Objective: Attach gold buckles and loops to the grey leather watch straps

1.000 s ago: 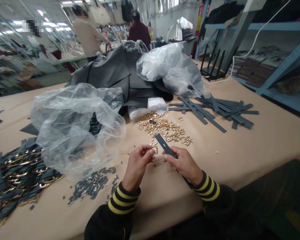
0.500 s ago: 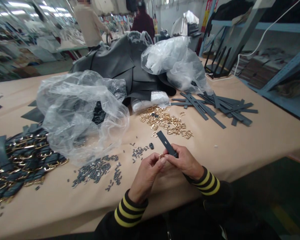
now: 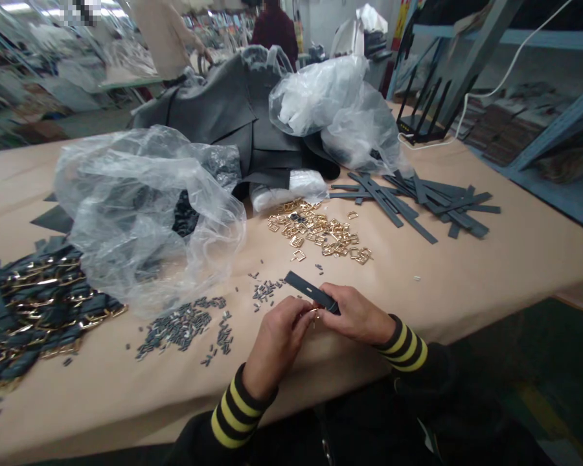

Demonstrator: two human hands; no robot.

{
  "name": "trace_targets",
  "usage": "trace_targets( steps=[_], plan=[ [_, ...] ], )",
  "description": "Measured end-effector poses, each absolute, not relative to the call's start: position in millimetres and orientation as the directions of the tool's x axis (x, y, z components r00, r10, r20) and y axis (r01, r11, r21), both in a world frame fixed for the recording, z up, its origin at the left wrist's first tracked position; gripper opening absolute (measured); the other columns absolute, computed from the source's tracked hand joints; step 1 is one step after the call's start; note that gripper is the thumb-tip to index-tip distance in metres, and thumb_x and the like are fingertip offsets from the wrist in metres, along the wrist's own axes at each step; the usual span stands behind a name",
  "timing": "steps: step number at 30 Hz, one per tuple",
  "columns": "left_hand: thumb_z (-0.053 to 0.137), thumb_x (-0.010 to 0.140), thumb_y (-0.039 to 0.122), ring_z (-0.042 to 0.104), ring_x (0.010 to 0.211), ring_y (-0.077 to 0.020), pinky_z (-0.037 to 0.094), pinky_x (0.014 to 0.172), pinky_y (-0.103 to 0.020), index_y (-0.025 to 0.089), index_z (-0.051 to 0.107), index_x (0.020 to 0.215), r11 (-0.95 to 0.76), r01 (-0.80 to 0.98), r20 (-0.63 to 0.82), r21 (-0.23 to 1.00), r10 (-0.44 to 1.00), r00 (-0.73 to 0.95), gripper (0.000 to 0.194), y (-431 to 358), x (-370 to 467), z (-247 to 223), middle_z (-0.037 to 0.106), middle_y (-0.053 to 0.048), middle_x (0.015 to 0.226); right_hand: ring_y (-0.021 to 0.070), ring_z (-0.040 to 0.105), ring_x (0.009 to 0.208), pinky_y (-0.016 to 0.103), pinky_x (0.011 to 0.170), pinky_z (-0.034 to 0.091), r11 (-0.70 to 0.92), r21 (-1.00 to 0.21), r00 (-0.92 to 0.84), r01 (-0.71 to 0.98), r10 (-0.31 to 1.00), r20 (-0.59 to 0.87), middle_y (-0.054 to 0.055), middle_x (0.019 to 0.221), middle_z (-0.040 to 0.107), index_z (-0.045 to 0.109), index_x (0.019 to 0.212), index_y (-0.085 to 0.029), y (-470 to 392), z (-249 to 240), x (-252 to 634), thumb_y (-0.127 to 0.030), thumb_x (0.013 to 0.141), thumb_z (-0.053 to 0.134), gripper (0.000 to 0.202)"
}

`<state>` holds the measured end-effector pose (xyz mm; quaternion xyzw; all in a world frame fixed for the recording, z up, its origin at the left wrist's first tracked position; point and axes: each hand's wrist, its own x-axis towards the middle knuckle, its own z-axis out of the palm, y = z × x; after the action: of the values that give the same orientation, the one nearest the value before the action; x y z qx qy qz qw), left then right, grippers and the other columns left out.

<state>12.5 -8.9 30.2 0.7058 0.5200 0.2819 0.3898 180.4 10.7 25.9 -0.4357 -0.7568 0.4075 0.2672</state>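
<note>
Near the front of the brown-covered table, my right hand grips a dark grey strap with a small slot in it. The strap's free end points to the upper left. My left hand pinches a small gold buckle against the strap's lower end, fingertips close to those of my right hand. Loose gold buckles lie just beyond my hands. To the left are piles of small dark metal pieces. My fingers partly hide the buckle.
Clear plastic bags and dark material stand behind. Loose dark straps lie at the right, near a router. Finished-looking straps with buckles cover the left. Two people are in the background.
The strap has tilted further left and lower in my right hand. My left hand still pinches the buckle. The whole view has shifted slightly.
</note>
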Motion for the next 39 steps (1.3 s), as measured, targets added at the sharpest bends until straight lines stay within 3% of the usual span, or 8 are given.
trace_targets(
  steps=[3, 6, 10, 15, 26, 32, 35, 39],
  plan=[
    [0.052, 0.08, 0.025, 0.052, 0.062, -0.0123, 0.041, 0.06, -0.025, 0.016, 0.061, 0.077, -0.081, 0.492, -0.099, 0.867, 0.939, 0.329, 0.013, -9.0, 11.1, 34.6, 0.058, -0.001, 0.068, 0.0115, 0.049, 0.064, 0.023, 0.059, 0.036, 0.229, -0.87, -0.435, 0.436, 0.9, 0.019, -0.001, 0.07, 0.053, 0.051, 0.09, -0.015, 10.7, 20.5, 184.1, -0.024, 0.08, 0.051, 0.013],
    [0.055, 0.079, 0.029, 0.051, 0.054, -0.0095, 0.043, 0.054, -0.022, 0.014, 0.059, 0.076, 0.155, 0.271, -0.24, 0.95, 0.918, 0.316, 0.015, -7.9, 10.2, 42.1, 0.056, 0.001, 0.06, 0.011, 0.049, 0.061, 0.023, 0.059, 0.039, 0.064, -0.918, -0.349, 0.391, 0.934, -0.083, 0.0, 0.069, 0.055, 0.045, 0.11, -0.015, 7.8, 14.9, 189.9, -0.029, 0.089, 0.036, 0.027],
    [0.06, 0.076, 0.027, 0.054, 0.057, -0.0079, 0.045, 0.055, -0.018, 0.012, 0.059, 0.078, 0.328, -0.015, -0.31, 0.944, 0.904, 0.294, 0.015, -3.8, 8.7, 49.6, 0.059, 0.0, 0.061, 0.0057, 0.044, 0.045, 0.018, 0.046, 0.036, -0.105, -0.973, -0.504, 0.206, 0.841, -0.197, -0.001, 0.068, 0.055, 0.05, 0.108, -0.015, -3.9, 9.5, 195.8, -0.032, 0.09, 0.034, 0.029],
    [0.065, 0.072, 0.023, 0.052, 0.052, -0.0042, 0.043, 0.051, -0.013, 0.011, 0.06, 0.078, 0.396, -0.191, -0.361, 0.898, 0.912, 0.194, 0.014, -0.1, 4.9, 47.8, 0.057, 0.002, 0.059, 0.0021, 0.04, 0.041, 0.015, 0.04, 0.031, -0.221, -0.975, -0.604, 0.019, 0.775, -0.188, 0.0, 0.07, 0.055, 0.052, 0.109, -0.014, -15.7, 10.5, 203.7, -0.033, 0.088, 0.042, 0.03],
    [0.071, 0.064, 0.021, 0.044, 0.044, -0.0016, 0.034, 0.039, -0.009, 0.011, 0.053, 0.068, 0.669, -0.4, -0.508, 0.626, 0.74, 0.441, 0.02, -10.4, 18.6, 35.0, 0.049, 0.004, 0.053, 0.0015, 0.036, 0.038, 0.014, 0.037, 0.027, -0.174, -0.985, -0.682, 0.005, 0.72, -0.131, -0.003, 0.062, 0.053, 0.056, 0.098, -0.013, -9.8, 12.7, 204.0, -0.03, 0.087, 0.044, 0.023],
    [0.066, 0.07, 0.022, 0.042, 0.042, -0.0035, 0.032, 0.039, -0.012, 0.015, 0.049, 0.074, 0.542, -0.441, -0.441, 0.715, 0.84, 0.317, 0.019, -22.8, 40.0, 21.5, 0.047, 0.006, 0.048, 0.0036, 0.045, 0.043, 0.015, 0.041, 0.036, -0.115, -0.99, -0.498, 0.086, 0.855, -0.143, -0.002, 0.062, 0.055, 0.051, 0.081, -0.014, -13.9, 16.5, 192.3, -0.027, 0.086, 0.046, 0.015],
    [0.065, 0.072, 0.026, 0.049, 0.047, -0.0057, 0.036, 0.044, -0.015, 0.015, 0.047, 0.073, 0.545, -0.466, -0.442, 0.697, 0.838, 0.32, 0.021, -24.7, 43.4, 21.5, 0.052, 0.003, 0.054, 0.0096, 0.059, 0.058, 0.022, 0.055, 0.048, -0.119, -0.993, -0.471, 0.008, 0.876, -0.109, 0.001, 0.067, 0.061, 0.046, 0.085, -0.015, -18.0, 17.9, 186.8, -0.024, 0.087, 0.045, 0.01],
    [0.064, 0.072, 0.028, 0.049, 0.049, -0.0056, 0.037, 0.046, -0.015, 0.016, 0.048, 0.077, 0.553, -0.472, -0.459, 0.687, 0.833, 0.309, 0.022, -23.3, 39.8, 21.9, 0.053, 0.003, 0.058, 0.0126, 0.063, 0.069, 0.024, 0.059, 0.05, -0.072, -0.997, -0.429, -0.005, 0.901, -0.063, 0.004, 0.078, 0.064, 0.044, 0.095, -0.017, -21.8, 19.6, 183.2, -0.018, 0.085, 0.046, 0.01]
  ],
)
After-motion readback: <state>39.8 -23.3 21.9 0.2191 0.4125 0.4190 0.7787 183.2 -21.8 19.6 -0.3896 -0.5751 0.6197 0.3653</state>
